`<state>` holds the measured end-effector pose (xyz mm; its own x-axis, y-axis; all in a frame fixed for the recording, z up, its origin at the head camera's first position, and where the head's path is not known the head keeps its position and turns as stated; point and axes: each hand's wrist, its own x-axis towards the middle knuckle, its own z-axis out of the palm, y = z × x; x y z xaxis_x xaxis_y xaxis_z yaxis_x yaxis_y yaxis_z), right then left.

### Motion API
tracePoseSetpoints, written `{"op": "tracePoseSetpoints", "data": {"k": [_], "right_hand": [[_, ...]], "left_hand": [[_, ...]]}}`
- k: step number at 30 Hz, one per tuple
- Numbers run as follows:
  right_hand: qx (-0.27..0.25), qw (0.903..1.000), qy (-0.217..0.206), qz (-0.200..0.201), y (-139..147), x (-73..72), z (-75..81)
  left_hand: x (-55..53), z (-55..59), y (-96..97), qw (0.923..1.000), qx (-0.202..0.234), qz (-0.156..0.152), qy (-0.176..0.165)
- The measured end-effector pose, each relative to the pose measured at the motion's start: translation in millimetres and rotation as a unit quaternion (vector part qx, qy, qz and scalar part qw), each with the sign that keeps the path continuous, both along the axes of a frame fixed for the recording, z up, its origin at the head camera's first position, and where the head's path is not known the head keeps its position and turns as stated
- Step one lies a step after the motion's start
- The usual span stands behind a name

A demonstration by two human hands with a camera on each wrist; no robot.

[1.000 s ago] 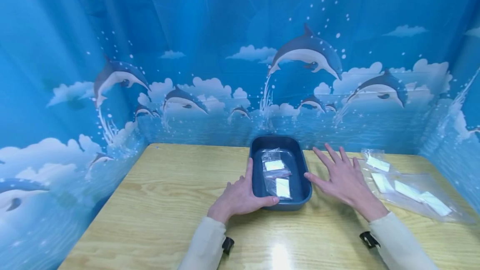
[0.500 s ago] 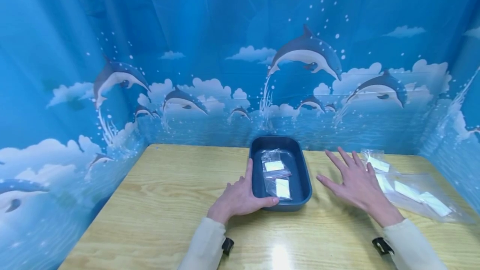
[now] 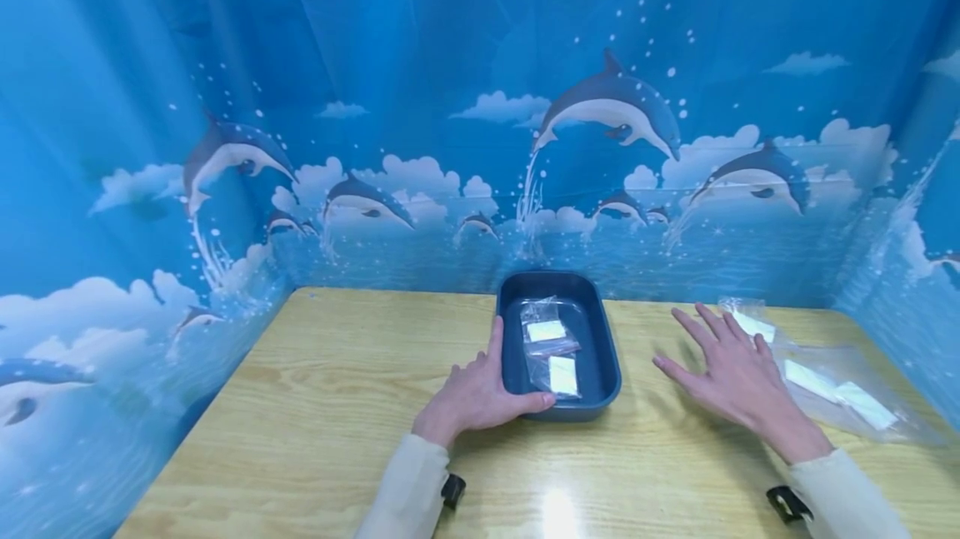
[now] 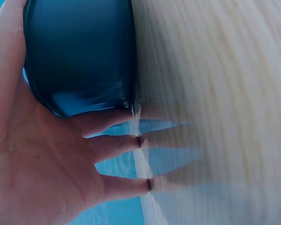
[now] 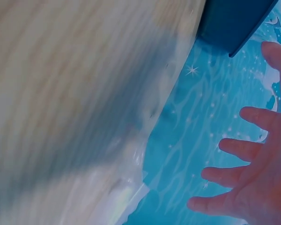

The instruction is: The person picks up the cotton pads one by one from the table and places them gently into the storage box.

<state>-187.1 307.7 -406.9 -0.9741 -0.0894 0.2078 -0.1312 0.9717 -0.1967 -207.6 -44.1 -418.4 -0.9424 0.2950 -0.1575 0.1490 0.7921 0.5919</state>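
Two packets lie in the tray, with bags to its right.

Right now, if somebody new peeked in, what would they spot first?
Probably the biggest leaping dolphin, printed right of centre on the blue curtain behind the wood-grain table. Next, the dark blue tray near the table's far edge, with two small clear plastic bags inside and the left grip against its near left corner. Off to the right lie more clear bags, with white pieces showing.
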Motion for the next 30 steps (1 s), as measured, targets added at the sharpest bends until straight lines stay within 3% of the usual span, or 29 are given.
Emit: {"op": "tracePoseSetpoints", "data": {"k": [23, 30], "right_hand": [[0.01, 0.9987, 0.05, 0.0, 54, 19.8, -6.2], [0.012, 0.9991, 0.038, -0.014, 76, 26.7, -10.8]], "left_hand": [[-0.7, 1.6, -0.2, 0.9999, -0.005, 0.005, -0.007], [0.2, 3.0, -0.4, 0.9999, -0.005, 0.004, -0.008]]}}
